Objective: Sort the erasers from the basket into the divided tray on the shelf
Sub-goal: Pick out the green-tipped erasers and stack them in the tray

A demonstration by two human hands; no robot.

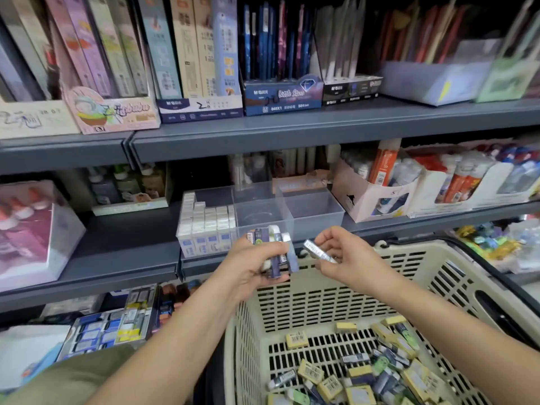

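Sorting partway: clear divided tray (pixel 317 213) is holding one filled compartment, two bare; left hand (pixel 251 268) is gripping stack of blue-sleeved erasers (pixel 276 252), right hand (pixel 349 258) pinching one grey-wrapped eraser (pixel 318 251); many more lying in beige slotted basket (pixel 321 299).

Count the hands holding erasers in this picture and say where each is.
2. The left hand grips a bunch of erasers before the divided tray; the right hand pinches a single eraser above the far rim of the basket. No others visible.
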